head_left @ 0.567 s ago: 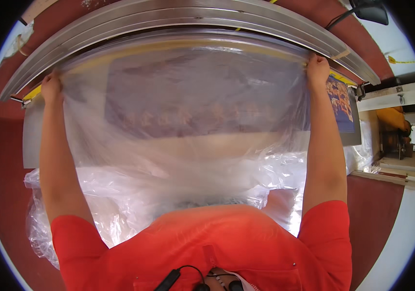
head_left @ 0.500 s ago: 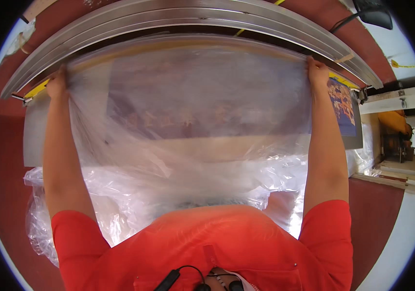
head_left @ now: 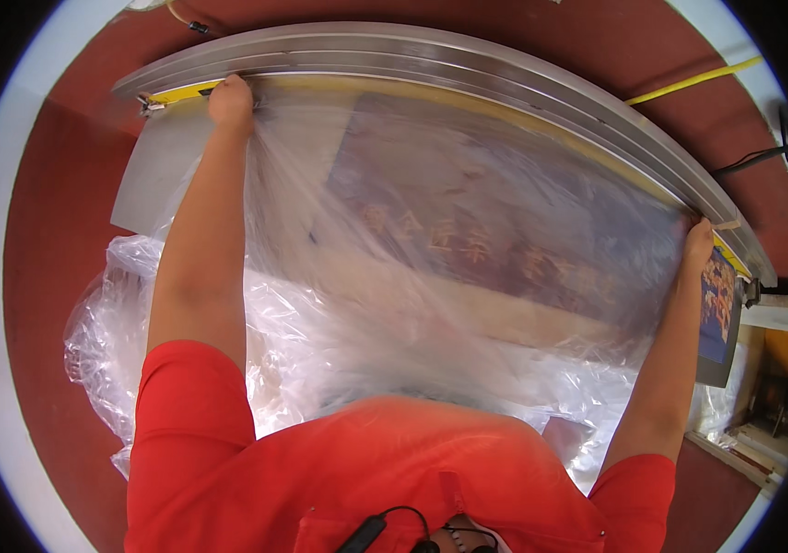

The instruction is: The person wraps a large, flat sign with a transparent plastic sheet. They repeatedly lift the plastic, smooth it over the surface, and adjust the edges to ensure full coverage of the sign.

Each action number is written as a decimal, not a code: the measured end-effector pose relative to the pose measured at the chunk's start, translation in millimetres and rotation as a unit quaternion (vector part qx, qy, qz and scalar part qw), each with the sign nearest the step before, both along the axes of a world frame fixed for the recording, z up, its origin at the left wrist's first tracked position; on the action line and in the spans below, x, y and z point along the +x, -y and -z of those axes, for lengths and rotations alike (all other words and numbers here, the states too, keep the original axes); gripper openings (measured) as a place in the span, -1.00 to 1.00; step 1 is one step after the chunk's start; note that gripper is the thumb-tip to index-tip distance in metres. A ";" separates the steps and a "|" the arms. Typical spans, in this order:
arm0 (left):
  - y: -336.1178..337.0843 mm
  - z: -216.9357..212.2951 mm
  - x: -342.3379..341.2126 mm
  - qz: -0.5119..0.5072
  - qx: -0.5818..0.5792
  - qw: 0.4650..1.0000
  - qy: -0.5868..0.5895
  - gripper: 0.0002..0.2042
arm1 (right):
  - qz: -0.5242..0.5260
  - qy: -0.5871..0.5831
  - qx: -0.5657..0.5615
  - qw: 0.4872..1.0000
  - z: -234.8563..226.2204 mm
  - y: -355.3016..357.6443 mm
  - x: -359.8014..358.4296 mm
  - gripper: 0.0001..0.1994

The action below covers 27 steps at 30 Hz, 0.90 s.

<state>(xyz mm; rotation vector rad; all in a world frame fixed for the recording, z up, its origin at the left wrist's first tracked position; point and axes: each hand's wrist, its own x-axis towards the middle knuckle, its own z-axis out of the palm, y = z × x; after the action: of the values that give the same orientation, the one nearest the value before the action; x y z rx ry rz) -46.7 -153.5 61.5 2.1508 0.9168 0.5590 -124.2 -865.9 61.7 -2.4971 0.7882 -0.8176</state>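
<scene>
A wide sheet of clear plastic film is stretched between my two arms, creased below the left hand. My left hand is closed on its far left corner, close against a long grey metal bar. At the bar's right end, my right hand grips the film's other far corner. Under the film lies a flat board with a dark blue panel bearing orange lettering, blurred by the plastic. A blue and orange picture shows uncovered beside my right forearm. The fingertips of both hands are mostly hidden.
Crumpled clear plastic bulges out below the board, toward my body. A yellow strip runs along the bar's near side. A black cable and a yellow cord lie beyond it on the right. Reddish-brown floor surrounds this.
My view has turned, so the bar now slopes down to the right. Both hands keep their hold at the film's far corners, and the lettering beneath looks clearer.
</scene>
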 end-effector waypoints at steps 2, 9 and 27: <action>7.5 -6.0 -4.8 0.024 -0.108 0.994 0.027 -0.61 | -0.018 0.003 0.064 0.998 -2.0 -1.6 -3.0 -0.53; -43.5 -17.4 -40.6 0.225 -0.287 0.931 -0.038 -0.67 | -0.139 0.009 0.472 0.871 -36.1 -55.4 -15.2 -0.69; -74.4 -76.0 -200.3 0.325 0.046 0.935 -0.134 -0.81 | -0.722 -0.100 0.034 0.684 -69.7 -328.2 -226.8 -0.56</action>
<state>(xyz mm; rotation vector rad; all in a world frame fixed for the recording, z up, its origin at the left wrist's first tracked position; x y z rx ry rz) -247.0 -79.1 137.5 2.4734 0.2623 -0.0252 -351.1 -537.7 131.4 -2.1673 -1.0921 0.1090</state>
